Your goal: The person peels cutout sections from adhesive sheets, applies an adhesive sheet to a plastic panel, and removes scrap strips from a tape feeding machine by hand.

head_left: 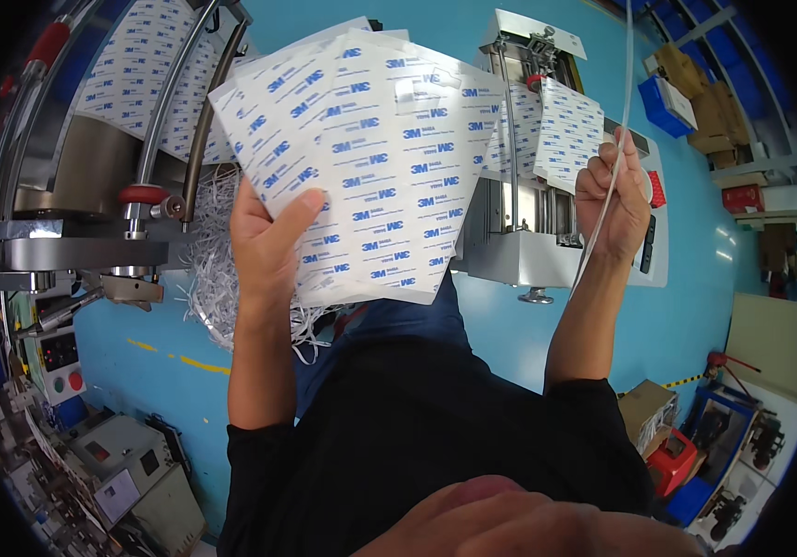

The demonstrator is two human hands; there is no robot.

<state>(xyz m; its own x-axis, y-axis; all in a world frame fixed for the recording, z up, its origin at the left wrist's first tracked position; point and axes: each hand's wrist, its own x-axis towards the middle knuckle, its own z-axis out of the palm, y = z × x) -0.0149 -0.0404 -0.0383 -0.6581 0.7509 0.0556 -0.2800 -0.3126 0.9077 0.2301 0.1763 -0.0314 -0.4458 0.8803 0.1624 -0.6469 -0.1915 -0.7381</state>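
Observation:
My left hand [273, 243] is closed on a fanned stack of white sheets [375, 186] printed with blue marks, its thumb on top and its other fingers hidden underneath. A small clear or pale patch sits near the top of the front sheet. Raised at the right, my right hand [614, 200] pinches a long, thin white strip [628, 65]. The strip runs up past the top edge and hangs down along my forearm. More printed sheets [573, 130] lie on the machine between my hands and beyond.
Close on the left stands a machine with metal rollers [152, 121] and a printed web. Below it lies a heap of shredded white strips [213, 269]. A smaller metal machine [519, 255] stands ahead right. Blue bins [666, 107], cartons [719, 116] and a red stool [672, 461] are at the right.

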